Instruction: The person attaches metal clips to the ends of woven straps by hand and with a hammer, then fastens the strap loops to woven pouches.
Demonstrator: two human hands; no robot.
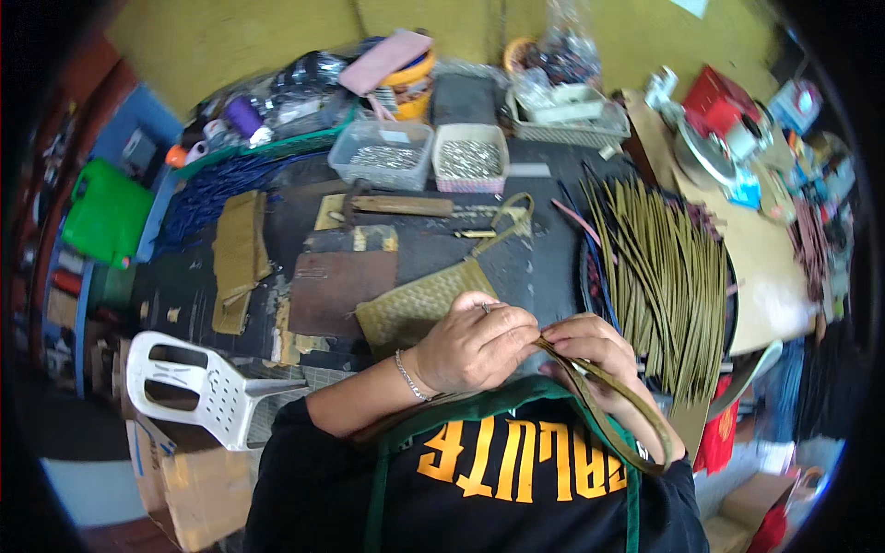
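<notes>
Close in front of my chest, both hands meet at a long olive-green strip [634,398]. My left hand [477,343], with a chain bracelet at the wrist, has its fingers closed in a pinch at the strip's end. Beside it, my right hand [595,343] also grips the strip with bent fingers. From there the strip loops down over my right forearm. Just beyond my left hand lies a flat woven olive piece [419,300], partly hidden by that hand. A thin olive strap [510,214] curves up from its far corner.
A hammer [401,205] lies beyond a brown board [341,290]. Two tubs [380,155] of small metal pieces stand at the back. Olive strips [659,286] are heaped at right, folded cardboard [241,253] at left. A white plastic chair [217,401] stands at near left.
</notes>
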